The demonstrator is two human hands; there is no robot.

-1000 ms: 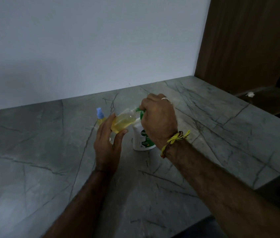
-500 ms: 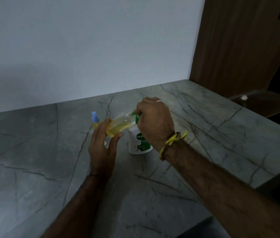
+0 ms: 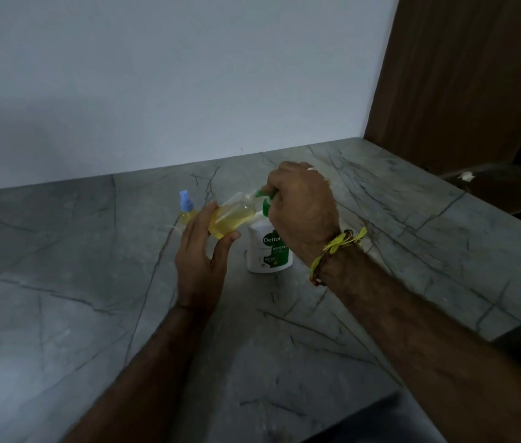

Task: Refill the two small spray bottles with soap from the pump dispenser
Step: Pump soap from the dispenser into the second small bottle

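My left hand (image 3: 201,260) holds a small clear spray bottle (image 3: 232,217) partly full of yellow soap, tilted with its open neck up to the right. The neck meets the green nozzle of a white pump dispenser (image 3: 268,251) standing upright on the counter. My right hand (image 3: 304,209) is closed over the green pump head and hides most of it. A second small bottle (image 3: 186,207) with a blue spray cap stands just behind my left hand, yellow liquid in it.
The grey marble counter (image 3: 93,282) runs to a white wall behind. A brown wooden panel (image 3: 464,75) rises at the right, with a lower dark shelf beside it holding a small white scrap (image 3: 466,176). The counter's front edge lies at lower right.
Both hands, the tilted bottle and the dispenser keep the same pose. Only the view shifts slightly.
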